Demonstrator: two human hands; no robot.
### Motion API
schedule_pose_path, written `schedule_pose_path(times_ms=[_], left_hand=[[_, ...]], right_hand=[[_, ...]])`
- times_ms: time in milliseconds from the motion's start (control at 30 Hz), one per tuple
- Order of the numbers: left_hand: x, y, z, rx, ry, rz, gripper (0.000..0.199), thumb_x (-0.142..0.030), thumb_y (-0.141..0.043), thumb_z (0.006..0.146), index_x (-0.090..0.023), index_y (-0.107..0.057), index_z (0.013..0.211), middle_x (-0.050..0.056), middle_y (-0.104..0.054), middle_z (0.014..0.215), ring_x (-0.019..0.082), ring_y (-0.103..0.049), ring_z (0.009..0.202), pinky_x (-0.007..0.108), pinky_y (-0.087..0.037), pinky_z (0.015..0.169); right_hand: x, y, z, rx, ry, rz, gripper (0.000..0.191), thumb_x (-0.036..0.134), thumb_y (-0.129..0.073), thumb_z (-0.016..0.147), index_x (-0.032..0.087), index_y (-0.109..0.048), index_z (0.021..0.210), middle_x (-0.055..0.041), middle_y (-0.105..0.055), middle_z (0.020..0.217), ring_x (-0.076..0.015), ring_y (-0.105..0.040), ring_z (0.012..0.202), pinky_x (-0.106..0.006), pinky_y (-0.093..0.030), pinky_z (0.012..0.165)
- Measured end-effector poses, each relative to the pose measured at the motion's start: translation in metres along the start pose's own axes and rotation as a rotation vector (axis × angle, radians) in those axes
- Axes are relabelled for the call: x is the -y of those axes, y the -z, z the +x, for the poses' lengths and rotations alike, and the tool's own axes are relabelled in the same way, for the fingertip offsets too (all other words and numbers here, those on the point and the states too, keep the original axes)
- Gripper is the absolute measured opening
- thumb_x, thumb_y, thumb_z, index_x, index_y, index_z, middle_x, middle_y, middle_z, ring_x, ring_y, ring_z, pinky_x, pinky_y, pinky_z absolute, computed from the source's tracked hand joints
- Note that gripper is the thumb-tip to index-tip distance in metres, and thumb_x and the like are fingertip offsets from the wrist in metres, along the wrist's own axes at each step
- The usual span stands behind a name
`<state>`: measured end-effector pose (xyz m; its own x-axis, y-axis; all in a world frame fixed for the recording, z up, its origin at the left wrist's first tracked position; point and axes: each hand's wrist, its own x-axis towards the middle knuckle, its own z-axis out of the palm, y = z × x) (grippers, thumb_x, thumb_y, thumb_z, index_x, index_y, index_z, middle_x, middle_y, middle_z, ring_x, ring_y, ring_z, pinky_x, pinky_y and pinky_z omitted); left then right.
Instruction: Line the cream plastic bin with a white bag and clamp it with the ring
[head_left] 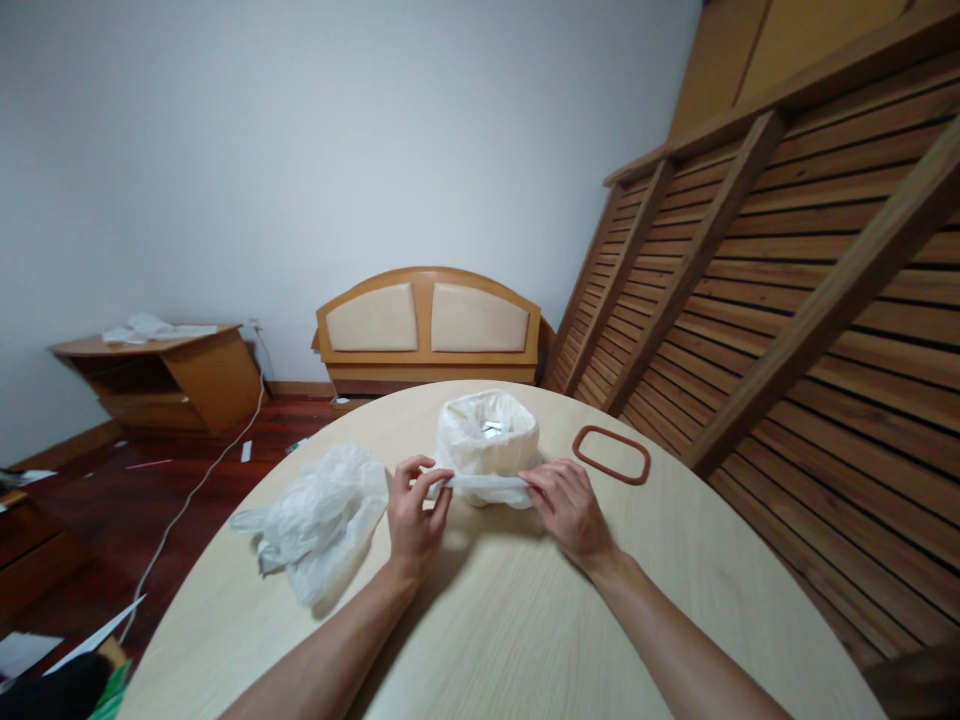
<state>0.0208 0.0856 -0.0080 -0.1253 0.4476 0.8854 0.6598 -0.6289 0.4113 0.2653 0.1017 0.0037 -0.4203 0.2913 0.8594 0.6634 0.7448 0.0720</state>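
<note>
A small bin [491, 455] stands on the round table, lined with a thin white plastic bag [487, 488] that is folded over its rim. My left hand [418, 510] pinches the bag's edge at the front left of the bin. At the front right, my right hand [571, 508] pinches the same edge, so the plastic is stretched in a band between both hands. To the right lies a brown rounded rectangular ring [612, 455], flat on the table. A crumpled white plastic bag [322, 520] rests left of my left hand.
The round light wood table [495, 620] fills the foreground. Beyond it are a headboard [427, 320] and a low cabinet [161, 380] with papers. Wooden slatted panels [772, 270] lean at the right. A white cable [199, 485] crosses the floor at the left.
</note>
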Motion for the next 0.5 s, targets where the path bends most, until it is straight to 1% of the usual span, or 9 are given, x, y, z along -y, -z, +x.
schedule_pose_path(times_ms=[67,100,200,333,400,500], left_hand=[[0.0036,0.0004,0.0000,0.019,0.062,0.000,0.012,-0.019,-0.062,0.089,-0.023,-0.071,0.095,0.005,-0.056,0.101,0.016,-0.059,0.081,0.026,-0.053,0.068],[0.0048,0.0006,0.0000,0.029,0.084,0.002,0.011,-0.020,-0.061,0.089,-0.023,-0.071,0.094,0.004,-0.056,0.097,0.016,-0.059,0.081,0.026,-0.052,0.066],[0.0056,0.0015,0.0001,0.059,0.105,0.012,0.012,-0.019,-0.061,0.087,-0.023,-0.072,0.091,0.002,-0.056,0.087,0.017,-0.059,0.079,0.027,-0.051,0.069],[0.0038,0.0027,-0.0001,0.127,0.138,0.055,0.015,-0.023,-0.059,0.087,-0.023,-0.073,0.091,0.002,-0.057,0.082,0.018,-0.059,0.078,0.028,-0.049,0.073],[0.0033,0.0036,-0.0001,0.176,0.205,0.093,0.016,-0.028,-0.057,0.088,-0.023,-0.073,0.090,0.001,-0.058,0.076,0.018,-0.059,0.074,0.028,-0.047,0.070],[0.0024,0.0060,0.0002,0.251,0.386,0.155,0.022,-0.037,-0.056,0.090,-0.022,-0.072,0.092,-0.002,-0.058,0.065,0.017,-0.058,0.063,0.026,-0.041,0.061]], right_hand=[[0.0010,0.0013,0.0009,0.042,0.012,-0.002,0.022,0.014,-0.055,0.099,0.020,-0.061,0.119,-0.0045,-0.072,0.092,-0.0205,-0.064,0.089,-0.042,-0.048,0.092],[0.0011,0.0021,0.0014,0.045,0.013,-0.001,0.022,0.014,-0.055,0.099,0.021,-0.061,0.119,-0.0043,-0.072,0.091,-0.0204,-0.064,0.089,-0.042,-0.047,0.092],[-0.0001,0.0040,0.0025,-0.009,-0.011,0.001,0.018,0.014,-0.055,0.098,0.022,-0.064,0.112,-0.0038,-0.072,0.090,-0.0202,-0.064,0.086,-0.041,-0.047,0.089],[-0.0028,0.0036,0.0025,-0.095,-0.049,0.018,0.015,0.013,-0.056,0.097,0.022,-0.064,0.105,-0.0038,-0.072,0.088,-0.0209,-0.064,0.086,-0.039,-0.048,0.085],[-0.0033,0.0028,0.0023,-0.125,-0.065,0.032,0.014,0.012,-0.056,0.097,0.022,-0.064,0.104,-0.0038,-0.072,0.088,-0.0207,-0.064,0.086,-0.038,-0.048,0.083],[-0.0024,0.0026,0.0025,-0.123,-0.062,0.043,0.014,0.012,-0.057,0.097,0.021,-0.064,0.103,-0.0036,-0.072,0.088,-0.0201,-0.063,0.085,-0.037,-0.048,0.083]])
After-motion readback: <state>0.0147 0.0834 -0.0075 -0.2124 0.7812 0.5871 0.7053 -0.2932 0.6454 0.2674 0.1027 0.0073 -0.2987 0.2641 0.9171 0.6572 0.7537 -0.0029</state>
